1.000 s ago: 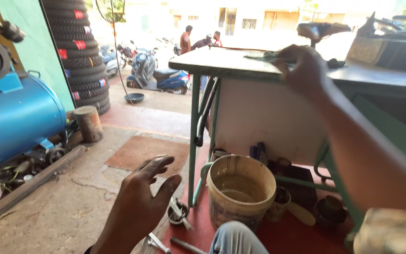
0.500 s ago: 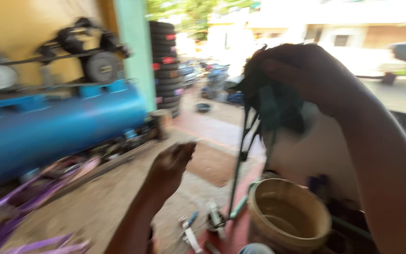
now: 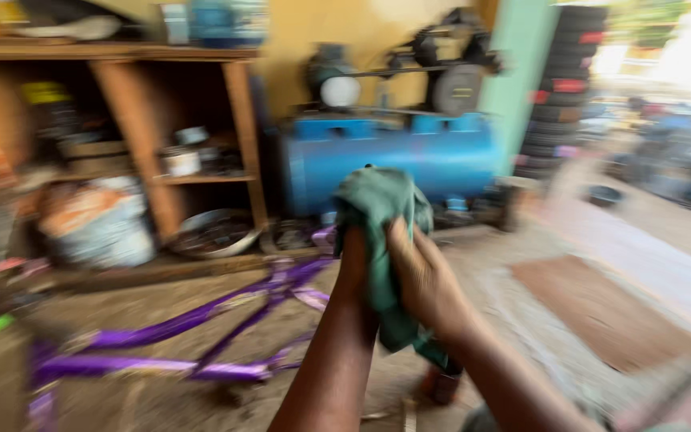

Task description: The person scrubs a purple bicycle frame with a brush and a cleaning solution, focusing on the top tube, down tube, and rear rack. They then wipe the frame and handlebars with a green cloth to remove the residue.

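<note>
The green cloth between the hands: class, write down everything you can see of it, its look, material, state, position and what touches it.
The green cloth is a soft, crumpled rag of dull teal-green fabric, blurred by motion. It is bunched into a rounded lump at the top, and a loose end hangs below the wrists. It is held up in mid-air in front of the blue tank, pressed between the left hand and the right hand, whose fingers close over it. Nothing else touches it.

Repair workshop — compressor [image 3: 393, 156], stacked tyres [image 3: 561, 88]
</note>
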